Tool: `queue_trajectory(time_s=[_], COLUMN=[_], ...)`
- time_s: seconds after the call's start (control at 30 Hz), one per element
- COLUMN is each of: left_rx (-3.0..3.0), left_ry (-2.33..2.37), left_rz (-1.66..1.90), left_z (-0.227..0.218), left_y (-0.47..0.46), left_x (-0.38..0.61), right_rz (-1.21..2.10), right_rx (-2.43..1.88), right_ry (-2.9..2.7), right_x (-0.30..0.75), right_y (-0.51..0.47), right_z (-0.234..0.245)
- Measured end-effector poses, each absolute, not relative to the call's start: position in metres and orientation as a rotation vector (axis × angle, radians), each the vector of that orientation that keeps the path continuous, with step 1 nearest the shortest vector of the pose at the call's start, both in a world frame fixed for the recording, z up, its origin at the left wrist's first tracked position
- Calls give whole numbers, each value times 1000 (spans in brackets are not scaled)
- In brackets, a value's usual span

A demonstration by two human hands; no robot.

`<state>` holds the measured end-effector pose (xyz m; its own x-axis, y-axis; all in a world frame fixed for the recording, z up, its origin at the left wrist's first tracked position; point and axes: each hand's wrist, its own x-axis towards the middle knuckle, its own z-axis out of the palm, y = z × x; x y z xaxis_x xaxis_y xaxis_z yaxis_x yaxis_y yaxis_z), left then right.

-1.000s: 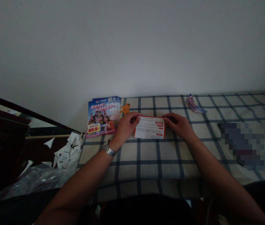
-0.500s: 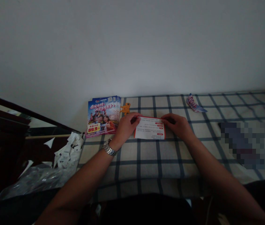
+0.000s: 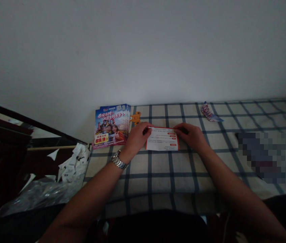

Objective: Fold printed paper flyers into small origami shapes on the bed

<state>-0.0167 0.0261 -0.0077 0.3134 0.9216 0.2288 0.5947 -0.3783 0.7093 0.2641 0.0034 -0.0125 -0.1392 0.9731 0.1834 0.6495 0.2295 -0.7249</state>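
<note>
Paper point(image 3: 162, 141): lying on or just over cloth point(image 3: 160, 184), btwn both hands; can't tell if whole sheet is touching
L hand point(image 3: 138, 135): pinching paper at far-left corner, thumb + fingers closing on it
R hand point(image 3: 191, 135): pinching far-right corner, same closed grip
Long axis: running L–R across wearer's front, visible face showing wider than deep
Facing: white printed side is facing up, print lines running L–R, red headings sitting twd R; print too small to read, poss upside down to wearer
Working edge well (my call): keeping both pinches level, tensioning lightly outward, shifting thumbs evenly so far edge isn't skewing; cloth is looking soft, so pressing firmly is prob needed for crisp lines
Flyers point(image 3: 110, 126): sitting stacked just L of L hand
</note>
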Motion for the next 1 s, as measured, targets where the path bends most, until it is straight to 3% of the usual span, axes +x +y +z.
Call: queue_trajectory(time_s=[0.5,1.0], left_rx=[2317,2433], left_ry=[1358,1388], left_rz=[830,822], left_z=[-12,-16], left_y=[27,25], left_x=[-13,-12], right_rz=[423,431], right_rx=[-1453,-1449], right_ry=[-1984,-2007], right_x=[253,252], right_y=[5,7], right_z=[-15,-17])
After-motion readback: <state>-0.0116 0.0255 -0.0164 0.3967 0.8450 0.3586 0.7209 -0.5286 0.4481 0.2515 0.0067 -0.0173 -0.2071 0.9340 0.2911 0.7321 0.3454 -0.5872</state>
